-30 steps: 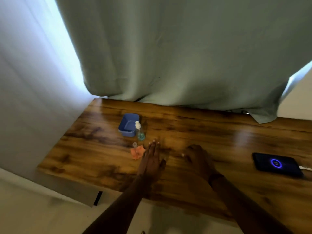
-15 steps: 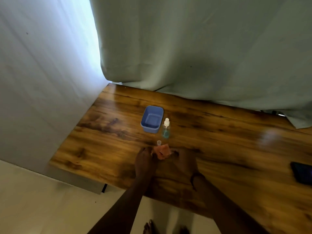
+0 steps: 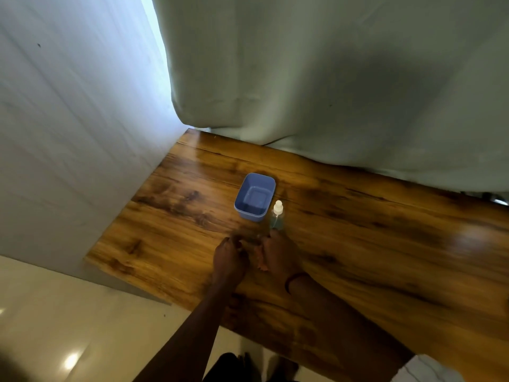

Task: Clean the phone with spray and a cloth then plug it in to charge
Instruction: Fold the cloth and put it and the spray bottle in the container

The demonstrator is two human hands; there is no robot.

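An orange cloth is bunched between my two hands at the middle of the wooden desk; only a narrow strip of it shows. My left hand has its fingers curled at the cloth's left edge. My right hand covers the cloth's right side and grips it. Just beyond my right fingertips stands a small clear spray bottle with a white top and bluish liquid. The phone is out of view.
A blue plastic tub sits open and upright just left of the bottle. A pale green curtain hangs onto the desk's far edge. A white wall bounds the left end. Tiled floor lies below the desk's near edge.
My view has swung left, so the charging phone has left the frame. Both hands moved from resting flat on the desk onto the orange cloth and closed around it.
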